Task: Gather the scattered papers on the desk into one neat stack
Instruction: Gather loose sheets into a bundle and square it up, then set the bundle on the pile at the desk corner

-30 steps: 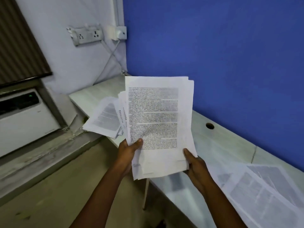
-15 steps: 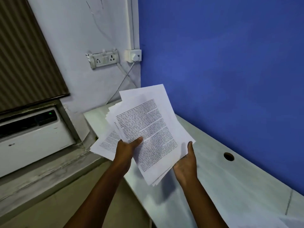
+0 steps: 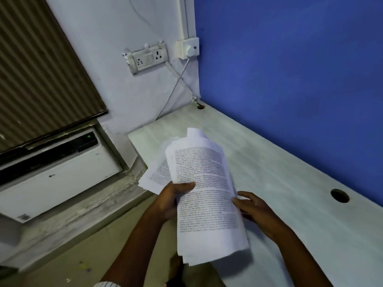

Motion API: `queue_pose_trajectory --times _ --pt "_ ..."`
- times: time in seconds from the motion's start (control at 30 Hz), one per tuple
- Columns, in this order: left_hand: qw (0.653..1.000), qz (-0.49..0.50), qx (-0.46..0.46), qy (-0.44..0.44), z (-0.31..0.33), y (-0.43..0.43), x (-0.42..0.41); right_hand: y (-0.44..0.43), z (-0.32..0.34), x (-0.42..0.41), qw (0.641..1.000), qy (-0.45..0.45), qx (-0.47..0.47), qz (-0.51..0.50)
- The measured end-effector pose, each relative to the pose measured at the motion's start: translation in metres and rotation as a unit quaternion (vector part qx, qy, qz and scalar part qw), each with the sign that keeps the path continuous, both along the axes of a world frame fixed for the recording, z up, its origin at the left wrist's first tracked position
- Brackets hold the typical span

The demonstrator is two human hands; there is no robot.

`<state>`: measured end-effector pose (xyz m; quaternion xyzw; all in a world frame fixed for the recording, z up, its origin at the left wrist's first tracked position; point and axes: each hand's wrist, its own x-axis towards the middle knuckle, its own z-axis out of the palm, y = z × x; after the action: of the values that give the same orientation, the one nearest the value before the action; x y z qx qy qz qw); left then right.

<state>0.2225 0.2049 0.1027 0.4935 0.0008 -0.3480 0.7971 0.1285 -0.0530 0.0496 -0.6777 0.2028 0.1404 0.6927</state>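
1. An indoor scene in soft, even, rather dim light with a cool bluish cast. No lamp shows.
2. The brightest thing is a stack of papers. Its blank margins look almost washed out, and its printed lines are smeared and unreadable.
3. A faint, soft-edged shadow lies on the pale desk beside the stack's lower end.
4. The fingers of the right hand are blurred.
5. Wide-angle distortion slants the walls and the brown blind at the left.

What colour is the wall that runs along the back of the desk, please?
The wall is a solid deep blue, clearest in the head view.
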Motion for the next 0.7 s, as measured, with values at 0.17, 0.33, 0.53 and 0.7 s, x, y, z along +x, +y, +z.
queue_pose_trajectory --times 0.17,0.33,0.53,0.7 --pt "0.997 -0.036 0.025 0.062 -0.016 0.003 0.043 0.018 -0.009 0.022 0.996 0.012 0.085 -0.033" --pt "0.990 -0.062 0.110 0.067 -0.040 0.033 0.123 0.068 -0.013 0.085 0.983 0.011 0.070 -0.167" --pt "0.985 -0.025 0.168 0.019 -0.082 0.083 0.209 0.118 -0.040 0.159 0.976 0.006 -0.078 -0.202" --pt "0.945 0.022 0.319 -0.069 -0.091 0.108 0.261 0.163 -0.049 0.211 0.971 0.043 -0.154 -0.177"
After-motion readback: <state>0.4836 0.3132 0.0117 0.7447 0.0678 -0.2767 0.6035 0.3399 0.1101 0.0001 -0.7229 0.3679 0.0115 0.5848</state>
